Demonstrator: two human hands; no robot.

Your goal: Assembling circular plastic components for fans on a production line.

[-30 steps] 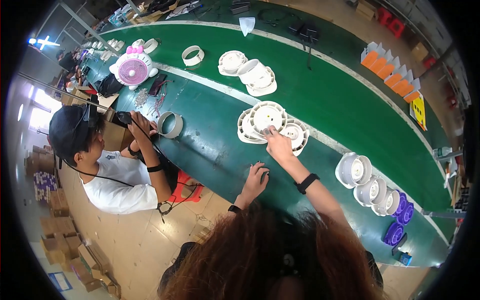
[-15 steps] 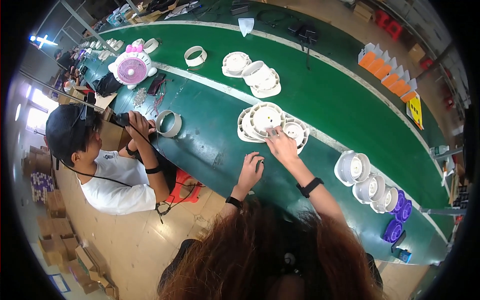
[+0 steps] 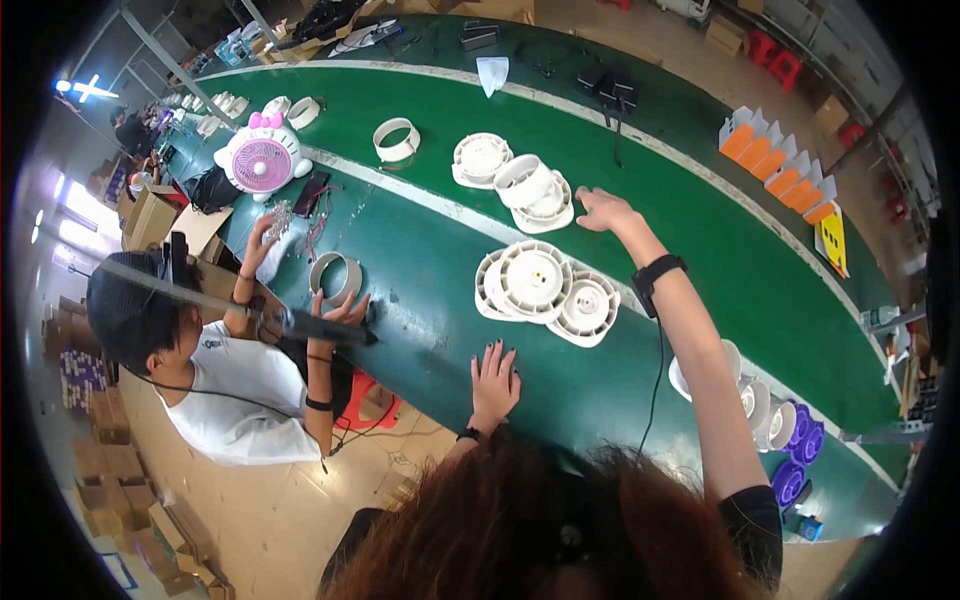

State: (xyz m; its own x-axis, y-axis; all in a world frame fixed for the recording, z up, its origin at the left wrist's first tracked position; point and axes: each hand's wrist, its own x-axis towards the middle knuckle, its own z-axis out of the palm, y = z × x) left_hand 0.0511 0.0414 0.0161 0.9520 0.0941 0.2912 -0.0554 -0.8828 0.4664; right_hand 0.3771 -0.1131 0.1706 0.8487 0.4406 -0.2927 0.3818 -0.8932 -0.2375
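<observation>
My left hand (image 3: 494, 382) lies flat on the green table (image 3: 425, 345), fingers spread, holding nothing. My right hand (image 3: 608, 211) reaches over the green belt (image 3: 660, 200), its fingers stretched out and apart. Its fingertips are close to a white round fan housing (image 3: 557, 218); I cannot tell whether they touch. A white ring (image 3: 523, 180) rests tilted on that housing, and another white ribbed housing (image 3: 480, 157) lies to its left. Between my hands, a ribbed white disc (image 3: 533, 280) sits on top of other housings, overlapping a white housing (image 3: 588, 307) on its right.
At left, a co-worker (image 3: 230, 390) has a hand by a white ring (image 3: 335, 277); a dark screwdriver-like tool (image 3: 320, 328) hangs there. A pink-and-white fan (image 3: 263, 163) stands farther back. White housings (image 3: 775, 425) and purple parts (image 3: 790, 482) lie behind my right arm. Orange-white boxes (image 3: 780, 165) line the far side.
My right hand has left the stacked discs and moved forward and right over the belt. My left hand has lowered flat onto the table. The co-worker's hands have moved apart, letting go of the tool.
</observation>
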